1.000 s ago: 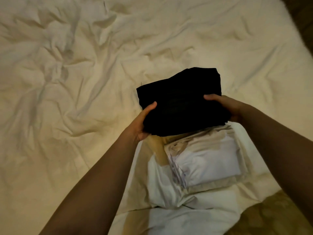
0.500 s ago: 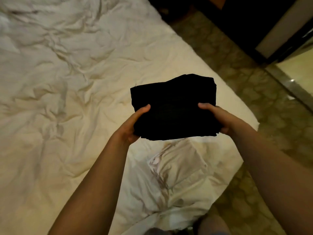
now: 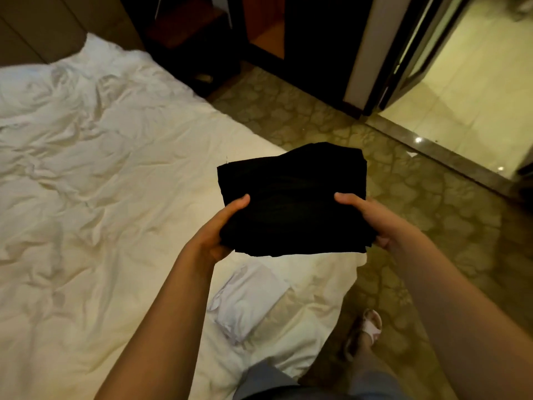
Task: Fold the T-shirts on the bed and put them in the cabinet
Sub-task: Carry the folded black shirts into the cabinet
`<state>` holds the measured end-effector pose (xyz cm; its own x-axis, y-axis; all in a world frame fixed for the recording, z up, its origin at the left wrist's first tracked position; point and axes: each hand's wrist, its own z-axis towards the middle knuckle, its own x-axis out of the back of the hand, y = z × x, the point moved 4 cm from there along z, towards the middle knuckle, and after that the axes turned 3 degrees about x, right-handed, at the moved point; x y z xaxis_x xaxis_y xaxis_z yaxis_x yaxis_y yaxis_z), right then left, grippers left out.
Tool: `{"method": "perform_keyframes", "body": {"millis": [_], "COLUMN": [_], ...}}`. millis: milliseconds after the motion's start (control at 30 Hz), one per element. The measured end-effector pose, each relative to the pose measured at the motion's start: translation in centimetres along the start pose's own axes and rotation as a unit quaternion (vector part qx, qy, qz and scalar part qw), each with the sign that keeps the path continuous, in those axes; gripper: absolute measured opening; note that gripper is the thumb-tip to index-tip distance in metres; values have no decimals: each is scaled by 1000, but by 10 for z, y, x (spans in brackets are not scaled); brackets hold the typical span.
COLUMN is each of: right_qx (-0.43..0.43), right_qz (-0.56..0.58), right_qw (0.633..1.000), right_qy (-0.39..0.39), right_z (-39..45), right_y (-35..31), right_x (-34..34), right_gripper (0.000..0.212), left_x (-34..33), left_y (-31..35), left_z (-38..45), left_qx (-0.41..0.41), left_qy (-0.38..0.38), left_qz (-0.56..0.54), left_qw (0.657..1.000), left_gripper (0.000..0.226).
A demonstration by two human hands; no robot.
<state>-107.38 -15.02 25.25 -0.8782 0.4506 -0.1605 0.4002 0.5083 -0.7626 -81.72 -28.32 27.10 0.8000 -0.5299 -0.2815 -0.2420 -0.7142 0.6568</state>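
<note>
While it is raised clear of the bed (image 3: 86, 174), a folded black T-shirt (image 3: 291, 203) is held flat between both hands, above the bed's near corner and partly over the patterned floor (image 3: 418, 215). Its left edge is gripped by the left hand (image 3: 215, 230), the thumb laid across the top of the cloth and the fingers tucked out of sight beneath it. Its right edge is gripped in the same way by the right hand (image 3: 367, 219), thumb on top and fingers curled under the bundle. The garment is kept roughly level, with its far edge slightly humped.

Below the held shirt, a folded white T-shirt (image 3: 248, 298) is seen lying on the rumpled white sheet near the bed's corner, well apart from both hands. A foot in a pale sandal (image 3: 370, 327) is planted on the floor just beside the bed, and grey-blue shorts (image 3: 268, 382) are visible at the bottom edge of the view.

Across the floor, a dark wooden unit (image 3: 259, 33) with a reddish interior is seen, possibly the cabinet, though it is too dim to be told. To its right, a bright tiled area (image 3: 476, 82) is bordered by a dark frame and a stone threshold.
</note>
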Motion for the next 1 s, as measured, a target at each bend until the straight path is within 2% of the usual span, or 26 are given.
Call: {"method": "perform_keyframes", "body": {"millis": [100,267,400,533,633,767,867,1000], "right_qx": [3,17,19,25,18,6,4,11], "right_qz": [19,43,52,46,38,41,27,14], "right_qw": [1000,999,998,998,999,999,1000,1000], "right_qy": [12,28,28,26,26,23,16,17], "right_z": [-7,-10,-12,-2,12,43,79,126], "right_y": [-15,-37,-60,-87,-102,-127,-155,-210], "right_x": [62,183,262,318,349,374,388,396], "right_gripper": [47,66,52,64,77,75,87,79], "left_x": [-59,-175,-249,-303,-330,-348,-354,-354], "left_y": [-1,9,18,33,46,68,95,146], "left_z": [29,78,114,142,164,196,228,264], "left_qx": [14,27,21,30,18,13,12,-9], "left_qy": [-20,-27,-18,-10,-8,2,-1,-1], "left_qz": [-5,11,22,20,21,15,6,-8], "left_qw": [1000,999,999,999,1000,1000,1000,1000], "left_gripper": [59,56,58,59,59,56,58,63]}}
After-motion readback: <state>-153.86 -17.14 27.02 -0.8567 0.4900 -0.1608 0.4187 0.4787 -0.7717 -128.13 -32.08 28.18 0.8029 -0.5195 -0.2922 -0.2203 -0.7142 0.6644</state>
